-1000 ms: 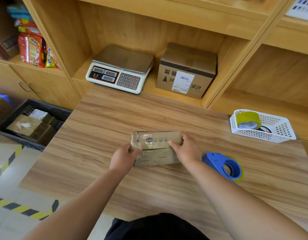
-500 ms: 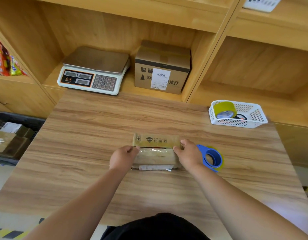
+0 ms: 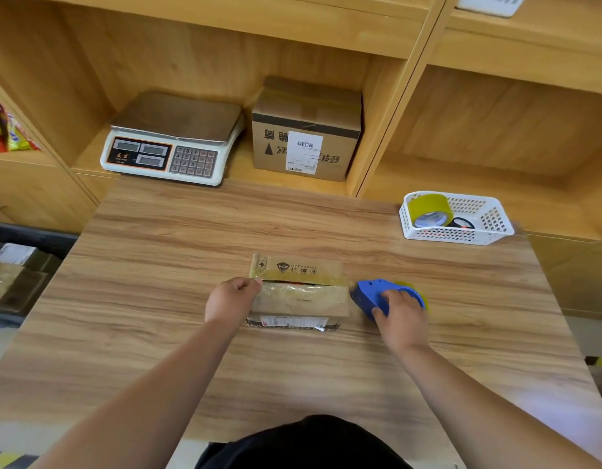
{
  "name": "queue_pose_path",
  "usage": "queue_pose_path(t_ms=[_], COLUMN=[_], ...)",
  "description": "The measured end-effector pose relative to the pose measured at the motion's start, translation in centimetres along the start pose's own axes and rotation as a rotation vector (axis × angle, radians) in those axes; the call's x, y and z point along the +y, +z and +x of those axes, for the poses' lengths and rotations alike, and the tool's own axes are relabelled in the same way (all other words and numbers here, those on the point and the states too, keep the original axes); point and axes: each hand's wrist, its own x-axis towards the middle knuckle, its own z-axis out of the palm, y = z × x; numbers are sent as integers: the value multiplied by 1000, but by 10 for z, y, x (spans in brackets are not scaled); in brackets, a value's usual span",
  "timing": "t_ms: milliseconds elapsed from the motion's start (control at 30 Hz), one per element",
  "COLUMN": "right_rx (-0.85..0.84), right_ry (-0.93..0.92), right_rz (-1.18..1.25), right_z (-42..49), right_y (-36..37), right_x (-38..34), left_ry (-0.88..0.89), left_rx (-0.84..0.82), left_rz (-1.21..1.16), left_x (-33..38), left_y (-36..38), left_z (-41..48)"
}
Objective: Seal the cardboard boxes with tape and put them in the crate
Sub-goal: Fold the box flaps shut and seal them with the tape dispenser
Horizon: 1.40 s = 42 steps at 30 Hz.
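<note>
Now the right hand (image 3: 399, 316) curls around the blue tape dispenser (image 3: 372, 296), just right of the cardboard box (image 3: 299, 299). The left hand (image 3: 231, 301) pinches the box's left end. The box lies mid-table (image 3: 157, 265), long axis left to right, printed flap on the far side. Sealing looks underway; next the dispenser must meet the seam. The crate (image 3: 35, 233) sits well left.

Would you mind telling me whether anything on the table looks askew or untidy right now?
Yes: the small cardboard box is not closed. Its far flap stands up, and the tape over it is wrinkled, with a loose end at the left corner by the left hand.
</note>
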Motion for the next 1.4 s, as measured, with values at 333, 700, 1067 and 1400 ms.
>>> queue_pose_path(t_ms=[333, 700, 1067, 1400], right_rx=[-60, 24, 491, 527], right_ry=[-25, -51, -454, -751], right_rz=[-231, -209, 78, 69], right_z=[-3, 2, -4, -24], right_y=[5, -15, -55, -82], right_x=[22, 27, 11, -7], left_ry=[-23, 266, 423, 530], left_rx=[-23, 133, -91, -136], left_rz=[-17, 80, -16, -9], left_x=[3, 45, 90, 101], left_y=[-2, -12, -8, -18], left_z=[-10, -37, -51, -51])
